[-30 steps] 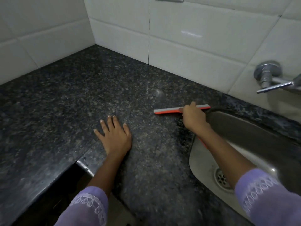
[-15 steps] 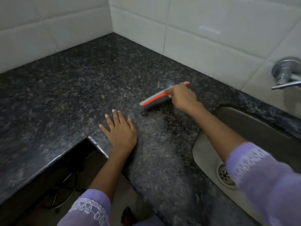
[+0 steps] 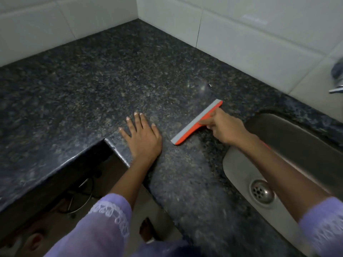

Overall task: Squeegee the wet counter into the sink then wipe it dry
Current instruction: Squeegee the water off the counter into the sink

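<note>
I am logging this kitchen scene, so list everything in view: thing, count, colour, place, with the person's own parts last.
counter: one, dark speckled granite, L-shaped, runs from the tiled corner to the sink.
wall tiles: several, white, behind the counter on both sides of the corner.
sink: one, steel, set into the counter at right.
drain: one, metal, in the sink's floor.
tap: one, chrome, blurred at the right edge above the sink.
squeegee: one, orange with a grey blade, blade edge on the counter between the hands.
cable: one, dark, on the floor under the counter.
sleeves: two, lilac with white trim, at the bottom.
left hand: flat on the counter, spread.
right hand: fingers closed on the squeegee.
</note>
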